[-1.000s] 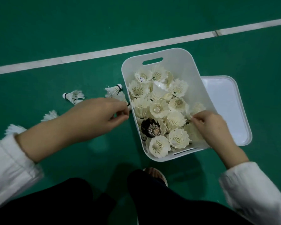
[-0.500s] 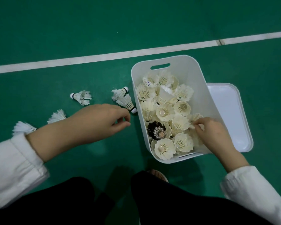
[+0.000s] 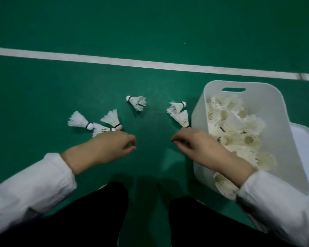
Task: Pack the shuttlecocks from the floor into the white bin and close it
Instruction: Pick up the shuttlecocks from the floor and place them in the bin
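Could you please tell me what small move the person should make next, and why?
Probably reach the right hand forward and pinch the nearest shuttlecock, which lies just beyond it beside the white bin. That hand and the left hand look empty, other shuttlecocks lie on the green floor, and the bin is open, so this looks like the shortest pick.

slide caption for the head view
Left hand and right hand hover near loose shuttlecocks beside the open white bin.

1 head view (wide-angle) looks steeply down, close over the floor (image 3: 150,24).
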`<state>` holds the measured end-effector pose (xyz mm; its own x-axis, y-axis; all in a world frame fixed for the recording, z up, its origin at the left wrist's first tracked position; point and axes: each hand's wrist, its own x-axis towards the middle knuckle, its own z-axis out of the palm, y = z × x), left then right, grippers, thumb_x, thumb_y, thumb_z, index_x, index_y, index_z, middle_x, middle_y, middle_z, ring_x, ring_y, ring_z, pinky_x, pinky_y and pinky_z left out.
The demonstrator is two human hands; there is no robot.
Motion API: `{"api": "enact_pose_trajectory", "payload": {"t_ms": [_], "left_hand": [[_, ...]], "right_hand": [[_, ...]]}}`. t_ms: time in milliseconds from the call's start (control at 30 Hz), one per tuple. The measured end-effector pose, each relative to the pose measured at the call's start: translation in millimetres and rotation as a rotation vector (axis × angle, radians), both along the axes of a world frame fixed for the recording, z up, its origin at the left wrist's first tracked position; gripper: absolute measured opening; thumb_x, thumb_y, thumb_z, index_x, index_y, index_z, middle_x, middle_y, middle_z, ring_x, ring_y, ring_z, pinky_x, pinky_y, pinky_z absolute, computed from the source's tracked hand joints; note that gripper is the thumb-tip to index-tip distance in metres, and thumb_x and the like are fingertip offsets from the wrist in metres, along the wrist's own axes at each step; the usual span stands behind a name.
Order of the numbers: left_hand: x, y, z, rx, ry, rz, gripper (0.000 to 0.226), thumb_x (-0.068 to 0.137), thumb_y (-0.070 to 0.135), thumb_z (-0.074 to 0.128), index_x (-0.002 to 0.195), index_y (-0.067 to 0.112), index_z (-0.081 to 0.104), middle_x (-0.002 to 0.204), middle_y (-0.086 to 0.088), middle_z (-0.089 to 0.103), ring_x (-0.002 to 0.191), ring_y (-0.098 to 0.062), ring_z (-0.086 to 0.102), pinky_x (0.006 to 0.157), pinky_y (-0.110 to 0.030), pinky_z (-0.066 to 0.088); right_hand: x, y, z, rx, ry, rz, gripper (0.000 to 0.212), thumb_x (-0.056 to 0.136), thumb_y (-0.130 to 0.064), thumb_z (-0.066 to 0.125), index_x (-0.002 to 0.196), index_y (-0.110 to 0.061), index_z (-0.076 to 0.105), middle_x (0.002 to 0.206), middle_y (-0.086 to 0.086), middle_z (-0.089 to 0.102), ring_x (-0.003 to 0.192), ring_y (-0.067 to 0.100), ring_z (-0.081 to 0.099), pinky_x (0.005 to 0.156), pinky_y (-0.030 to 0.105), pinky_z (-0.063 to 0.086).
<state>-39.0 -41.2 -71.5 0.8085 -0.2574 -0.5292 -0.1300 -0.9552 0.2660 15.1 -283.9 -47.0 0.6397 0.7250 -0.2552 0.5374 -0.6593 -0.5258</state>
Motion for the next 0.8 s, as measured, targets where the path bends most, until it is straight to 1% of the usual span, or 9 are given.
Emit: {"api": "enact_pose_trajectory", "payload": {"t_ms": [133, 267, 333, 433, 500, 567, 633, 733, 800], "left_hand": [[-14, 71, -30, 0.042, -0.014, 0.303, 0.018, 0.091, 0.035, 0.046, 0.098, 0.025, 0.059, 0.100, -0.004, 0.066, 0.089, -0.024, 0.059, 0.072, -0.030, 0.045], [-20, 122, -54, 0.032, -0.124, 0.538, 0.018, 0.091, 0.028, 0.048, 0.097, 0.018, 0.061, 0.102, -0.006, 0.067, 0.088, -0.026, 0.061, 0.074, -0.032, 0.047], [-21, 133, -66, -0.016, -0.185, 0.662, 0.022, 0.091, 0.030, 0.049, 0.098, 0.015, 0.062, 0.101, -0.008, 0.066, 0.089, -0.028, 0.061, 0.075, -0.034, 0.048], [-21, 137, -91, -0.096, -0.189, 0.819, 0.025, 0.089, 0.037, 0.054, 0.093, 0.014, 0.064, 0.096, -0.010, 0.067, 0.088, -0.028, 0.061, 0.075, -0.033, 0.048], [-22, 133, -110, -0.154, -0.192, 0.867, 0.028, 0.087, 0.038, 0.056, 0.096, 0.013, 0.064, 0.102, -0.009, 0.065, 0.097, -0.027, 0.057, 0.082, -0.032, 0.045], [-20, 125, -125, -0.185, -0.222, 0.877, 0.032, 0.087, 0.037, 0.057, 0.103, 0.009, 0.062, 0.109, -0.009, 0.061, 0.105, -0.027, 0.050, 0.091, -0.032, 0.039], [-16, 118, -134, -0.254, -0.258, 0.932, 0.033, 0.087, 0.032, 0.060, 0.107, 0.006, 0.061, 0.109, -0.011, 0.061, 0.105, -0.027, 0.050, 0.090, -0.030, 0.036], [-10, 108, -137, -0.413, -0.289, 1.045, 0.018, 0.087, 0.017, 0.060, 0.101, 0.007, 0.061, 0.102, -0.010, 0.065, 0.094, -0.025, 0.059, 0.078, -0.024, 0.039], [-10, 101, -133, -0.503, -0.291, 1.059, 0.006, 0.088, 0.009, 0.057, 0.092, 0.013, 0.058, 0.095, -0.009, 0.066, 0.074, -0.026, 0.063, 0.069, -0.025, 0.047]], "right_hand": [[22, 55, -23, -0.106, 0.049, 0.206, 0.021, 0.092, -0.021, 0.048, 0.108, -0.017, 0.062, 0.107, 0.002, 0.062, 0.099, 0.020, 0.058, 0.085, 0.030, 0.043], [44, 109, -32, -0.307, -0.066, 0.556, 0.026, 0.094, -0.023, 0.040, 0.113, -0.017, 0.057, 0.114, 0.004, 0.057, 0.106, 0.025, 0.055, 0.084, 0.036, 0.045], [56, 138, -38, -0.369, -0.144, 0.655, 0.026, 0.095, -0.023, 0.038, 0.114, -0.016, 0.054, 0.116, 0.006, 0.054, 0.108, 0.026, 0.055, 0.081, 0.038, 0.047], [70, 183, -57, -0.351, -0.231, 0.541, 0.030, 0.092, -0.015, 0.037, 0.119, -0.011, 0.050, 0.121, 0.009, 0.049, 0.110, 0.029, 0.054, 0.082, 0.041, 0.048], [74, 209, -75, -0.336, -0.175, 0.380, 0.036, 0.090, -0.008, 0.039, 0.125, -0.010, 0.045, 0.128, 0.010, 0.044, 0.112, 0.030, 0.053, 0.084, 0.043, 0.047], [72, 230, -93, -0.316, -0.078, 0.294, 0.050, 0.086, 0.003, 0.041, 0.134, -0.010, 0.036, 0.138, 0.009, 0.036, 0.114, 0.032, 0.052, 0.084, 0.042, 0.046], [65, 243, -109, -0.300, 0.009, 0.262, 0.062, 0.083, 0.009, 0.042, 0.140, -0.010, 0.027, 0.145, 0.010, 0.029, 0.115, 0.034, 0.051, 0.085, 0.042, 0.045], [56, 247, -131, -0.296, 0.101, 0.220, 0.058, 0.085, 0.007, 0.042, 0.139, -0.007, 0.027, 0.141, 0.015, 0.034, 0.118, 0.037, 0.049, 0.094, 0.044, 0.043], [52, 238, -139, -0.278, 0.143, 0.135, 0.046, 0.087, 0.003, 0.044, 0.131, -0.005, 0.036, 0.129, 0.019, 0.044, 0.114, 0.037, 0.050, 0.091, 0.040, 0.042]]}}
